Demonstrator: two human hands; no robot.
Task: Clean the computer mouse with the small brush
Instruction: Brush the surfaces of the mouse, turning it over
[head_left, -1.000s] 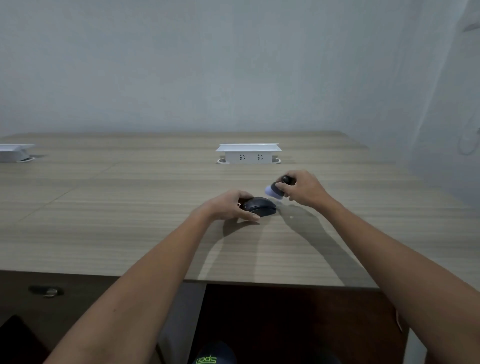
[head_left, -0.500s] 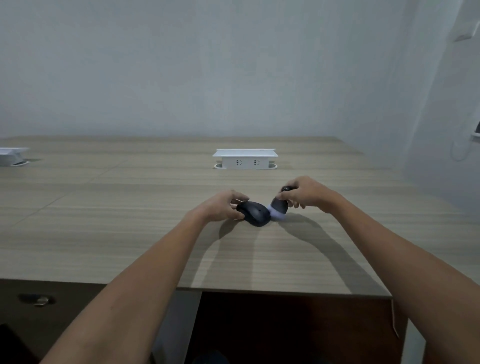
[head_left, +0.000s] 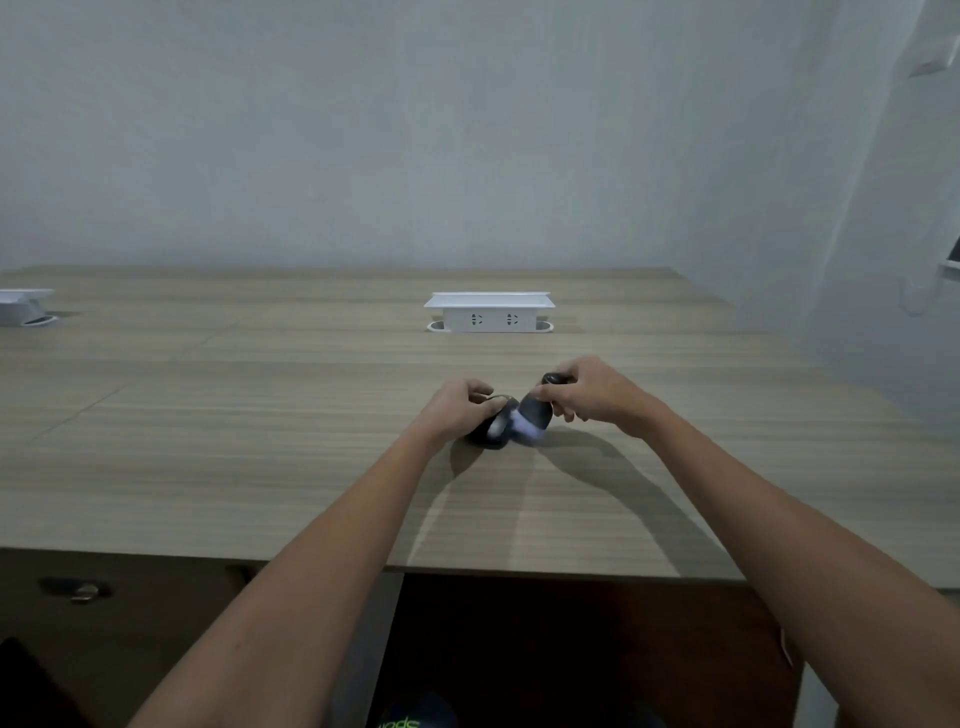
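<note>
On the wood-grain worktop (head_left: 260, 441), left hand (head_left: 460, 408) pins the light, slick-looking mouse (head_left: 491, 428) by its sides while right hand (head_left: 587, 395) grips the stubby brush (head_left: 532, 415), soft bristles on its shell.

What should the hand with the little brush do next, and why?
Probably sweep the brush across the mouse toward its near end. The right hand holds the brush tilted, its pale bristles against the mouse's right side, while the left hand steadies the mouse on the table. Only that side looks covered, so the rest likely needs brushing.
</note>
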